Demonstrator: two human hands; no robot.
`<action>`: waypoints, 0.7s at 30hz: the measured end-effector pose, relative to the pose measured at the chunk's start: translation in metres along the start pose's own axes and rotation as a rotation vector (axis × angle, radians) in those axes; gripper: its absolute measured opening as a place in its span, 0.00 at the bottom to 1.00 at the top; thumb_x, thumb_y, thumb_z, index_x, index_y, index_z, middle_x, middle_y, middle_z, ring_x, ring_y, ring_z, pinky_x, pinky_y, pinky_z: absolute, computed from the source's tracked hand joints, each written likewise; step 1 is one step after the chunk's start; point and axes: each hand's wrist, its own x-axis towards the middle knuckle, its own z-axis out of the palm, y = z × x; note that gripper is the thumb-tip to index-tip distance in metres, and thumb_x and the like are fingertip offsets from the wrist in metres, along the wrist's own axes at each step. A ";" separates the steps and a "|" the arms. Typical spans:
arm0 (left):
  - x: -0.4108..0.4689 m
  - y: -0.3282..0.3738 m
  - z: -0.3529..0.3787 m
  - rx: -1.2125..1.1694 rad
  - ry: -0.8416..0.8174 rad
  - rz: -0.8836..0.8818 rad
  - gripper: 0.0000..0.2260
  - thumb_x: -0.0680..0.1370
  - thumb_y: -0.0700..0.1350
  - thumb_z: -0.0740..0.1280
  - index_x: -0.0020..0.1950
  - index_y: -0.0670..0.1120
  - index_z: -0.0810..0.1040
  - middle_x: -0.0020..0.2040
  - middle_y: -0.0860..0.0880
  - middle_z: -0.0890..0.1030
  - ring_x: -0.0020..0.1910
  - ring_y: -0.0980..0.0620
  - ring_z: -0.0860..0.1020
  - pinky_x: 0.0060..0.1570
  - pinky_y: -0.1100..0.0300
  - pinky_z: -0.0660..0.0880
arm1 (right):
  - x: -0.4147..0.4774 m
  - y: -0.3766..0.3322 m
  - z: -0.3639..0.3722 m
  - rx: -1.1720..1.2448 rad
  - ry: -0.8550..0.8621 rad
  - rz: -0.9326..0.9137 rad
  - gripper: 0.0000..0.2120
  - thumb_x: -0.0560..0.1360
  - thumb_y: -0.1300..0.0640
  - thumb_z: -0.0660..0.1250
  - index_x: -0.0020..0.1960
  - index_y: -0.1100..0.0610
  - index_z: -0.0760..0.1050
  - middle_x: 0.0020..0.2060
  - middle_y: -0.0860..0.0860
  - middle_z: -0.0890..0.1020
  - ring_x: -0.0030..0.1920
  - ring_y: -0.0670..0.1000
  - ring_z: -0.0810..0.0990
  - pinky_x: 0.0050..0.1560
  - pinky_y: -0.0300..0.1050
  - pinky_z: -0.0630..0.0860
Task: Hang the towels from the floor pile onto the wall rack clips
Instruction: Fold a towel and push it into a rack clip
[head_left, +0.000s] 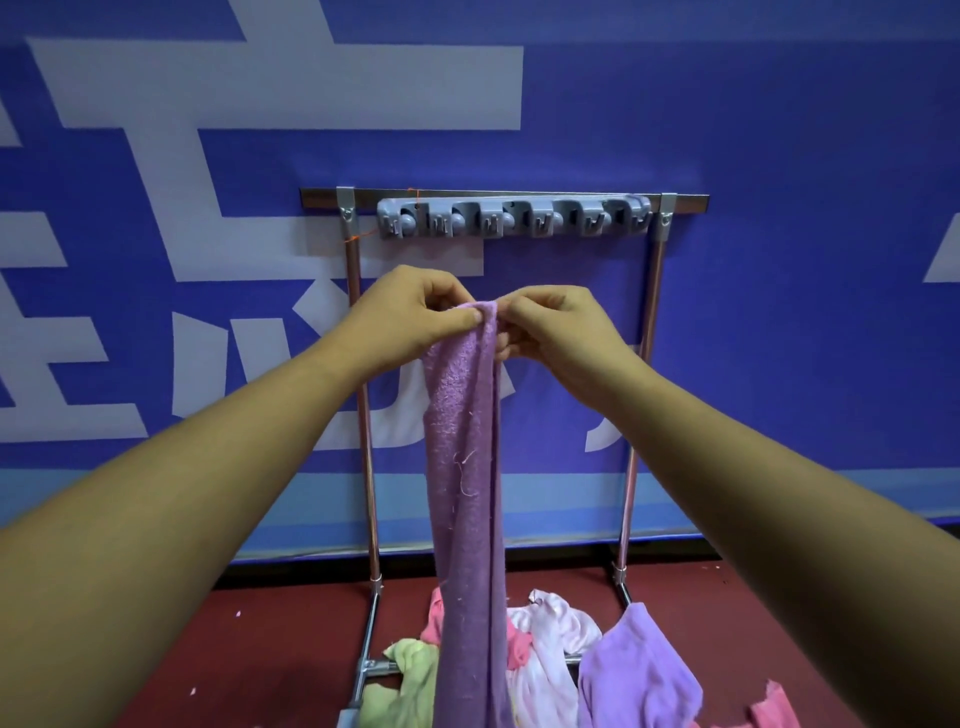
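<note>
A long purple towel (467, 493) hangs straight down from both my hands in the middle of the view. My left hand (410, 312) pinches its top edge from the left, and my right hand (556, 327) pinches the same edge from the right. Both hands are held a short way below the grey clip rack (514, 217), apart from it. The rack's several clips hold nothing. On the red floor lies the towel pile (550, 660), with green, pink, white and lilac cloths.
The clip rack is fixed to a metal frame (363, 415) with two uprights and floor bars, standing against a blue wall banner (779, 208) with white characters. The pile lies across the frame's base bar (379, 667).
</note>
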 end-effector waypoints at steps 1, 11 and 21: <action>0.000 -0.001 0.000 0.007 0.010 -0.010 0.04 0.76 0.49 0.72 0.46 0.50 0.84 0.41 0.50 0.85 0.45 0.49 0.83 0.50 0.48 0.79 | -0.001 0.000 0.000 -0.003 -0.019 -0.003 0.10 0.78 0.62 0.67 0.50 0.69 0.82 0.37 0.61 0.82 0.39 0.55 0.79 0.46 0.50 0.80; -0.009 -0.001 -0.011 0.129 -0.149 -0.081 0.12 0.77 0.52 0.70 0.46 0.43 0.85 0.48 0.40 0.80 0.43 0.51 0.78 0.46 0.56 0.74 | -0.004 0.002 -0.004 -0.077 0.004 0.011 0.04 0.77 0.66 0.69 0.43 0.62 0.80 0.34 0.56 0.80 0.34 0.49 0.77 0.41 0.45 0.78; -0.014 -0.021 -0.007 -0.247 -0.082 -0.100 0.06 0.79 0.44 0.68 0.52 0.43 0.81 0.46 0.42 0.84 0.45 0.53 0.83 0.51 0.57 0.81 | -0.006 0.012 -0.009 0.082 0.016 0.123 0.09 0.79 0.66 0.66 0.40 0.60 0.76 0.31 0.50 0.80 0.32 0.46 0.78 0.38 0.40 0.77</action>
